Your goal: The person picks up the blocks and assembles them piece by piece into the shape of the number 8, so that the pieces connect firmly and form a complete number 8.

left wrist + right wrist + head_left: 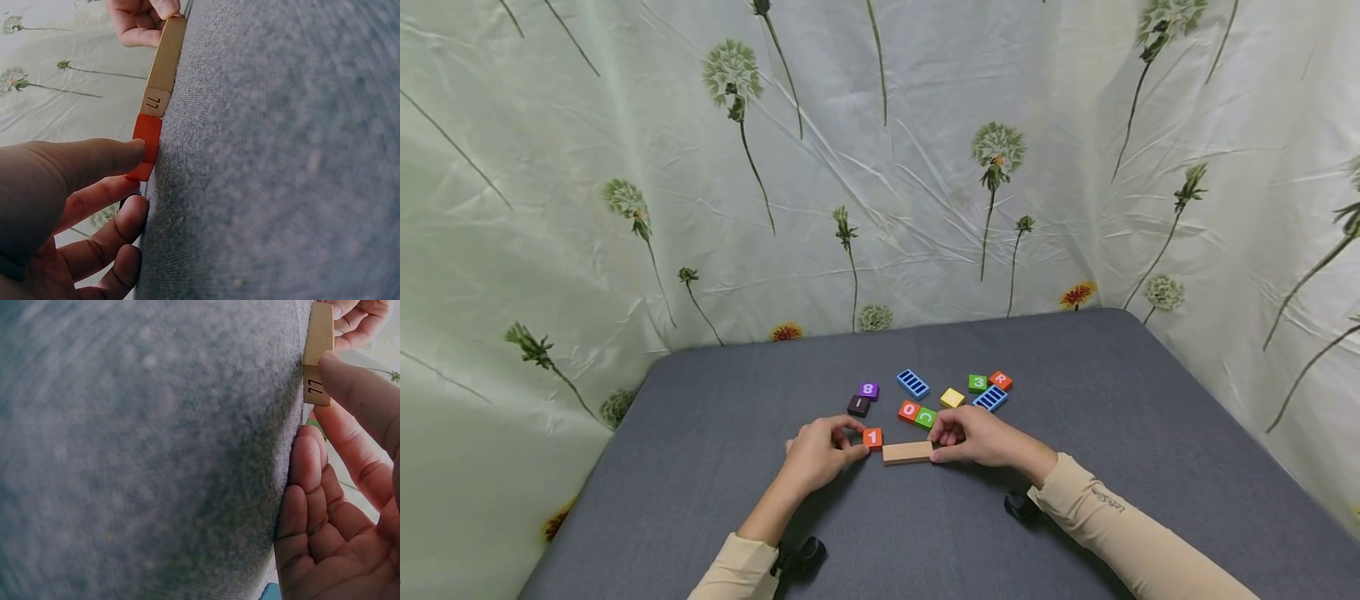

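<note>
My left hand (822, 454) pinches an orange tile (872, 437) with a white 1 between thumb and index finger; the other fingers are loosely bent beside it. To the right lies a plain wooden block (907, 452), lengthwise on the grey table. My right hand (987, 437) pinches its right end with thumb and index finger. In the left wrist view the orange tile (149, 129) meets the block's left end, which bears the marking 77. The block's right end (317, 386), also marked 77, shows under the thumb in the right wrist view.
Behind the hands lie a purple 8 tile (868, 390), a black tile (858, 406), red 0 (908, 411) and green C (925, 418) tiles, a yellow tile (952, 397), two blue slotted pieces (913, 383), and green 3 (977, 383) and orange R (1001, 381) tiles. A flowered curtain (917, 183) hangs behind.
</note>
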Action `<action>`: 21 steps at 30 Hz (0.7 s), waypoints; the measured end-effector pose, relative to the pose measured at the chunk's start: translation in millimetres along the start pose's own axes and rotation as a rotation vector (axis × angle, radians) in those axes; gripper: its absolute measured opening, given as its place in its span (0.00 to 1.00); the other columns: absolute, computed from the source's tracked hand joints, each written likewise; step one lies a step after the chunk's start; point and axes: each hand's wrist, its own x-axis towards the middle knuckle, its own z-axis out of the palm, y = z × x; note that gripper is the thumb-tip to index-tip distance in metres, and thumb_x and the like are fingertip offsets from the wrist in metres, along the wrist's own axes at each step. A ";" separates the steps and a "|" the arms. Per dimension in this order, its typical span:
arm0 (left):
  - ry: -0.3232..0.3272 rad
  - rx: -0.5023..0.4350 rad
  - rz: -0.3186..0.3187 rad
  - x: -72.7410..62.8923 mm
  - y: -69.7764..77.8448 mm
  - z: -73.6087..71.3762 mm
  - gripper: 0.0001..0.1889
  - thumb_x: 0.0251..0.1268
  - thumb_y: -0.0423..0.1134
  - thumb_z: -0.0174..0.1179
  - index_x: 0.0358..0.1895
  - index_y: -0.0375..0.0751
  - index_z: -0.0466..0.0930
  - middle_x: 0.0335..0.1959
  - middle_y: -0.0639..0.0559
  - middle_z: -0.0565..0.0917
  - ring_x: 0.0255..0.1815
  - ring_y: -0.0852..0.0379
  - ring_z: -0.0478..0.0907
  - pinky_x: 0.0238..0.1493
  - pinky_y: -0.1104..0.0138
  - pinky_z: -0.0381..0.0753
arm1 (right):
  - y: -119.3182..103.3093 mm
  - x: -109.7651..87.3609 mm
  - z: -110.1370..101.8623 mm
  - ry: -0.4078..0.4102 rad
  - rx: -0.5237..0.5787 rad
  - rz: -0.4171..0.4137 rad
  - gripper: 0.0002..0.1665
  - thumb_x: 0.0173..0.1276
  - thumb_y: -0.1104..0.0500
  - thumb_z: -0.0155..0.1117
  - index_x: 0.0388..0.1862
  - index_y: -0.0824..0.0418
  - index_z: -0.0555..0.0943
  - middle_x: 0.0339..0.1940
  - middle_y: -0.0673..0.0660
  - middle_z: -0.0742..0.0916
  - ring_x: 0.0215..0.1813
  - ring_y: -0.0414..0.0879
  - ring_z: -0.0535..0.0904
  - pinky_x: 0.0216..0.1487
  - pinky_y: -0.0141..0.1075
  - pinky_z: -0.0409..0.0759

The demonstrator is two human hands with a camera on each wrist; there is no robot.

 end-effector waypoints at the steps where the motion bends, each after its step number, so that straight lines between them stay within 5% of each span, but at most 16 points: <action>1: 0.000 0.000 0.002 0.0 -0.4 0.0 0.13 0.63 0.44 0.79 0.48 0.51 0.89 0.22 0.60 0.79 0.26 0.59 0.71 0.48 0.44 0.62 | -0.2 -0.1 0.2 0.000 -0.002 0.003 0.11 0.68 0.56 0.79 0.42 0.59 0.86 0.32 0.45 0.85 0.36 0.32 0.77 0.41 0.28 0.77; 21: 0.001 -0.046 0.024 -0.5 -3.6 -1.5 0.14 0.62 0.43 0.80 0.49 0.51 0.89 0.22 0.60 0.80 0.25 0.59 0.72 0.47 0.46 0.59 | 2.8 -0.5 0.1 0.001 0.016 0.044 0.13 0.68 0.53 0.80 0.44 0.58 0.85 0.34 0.44 0.84 0.37 0.34 0.78 0.42 0.28 0.77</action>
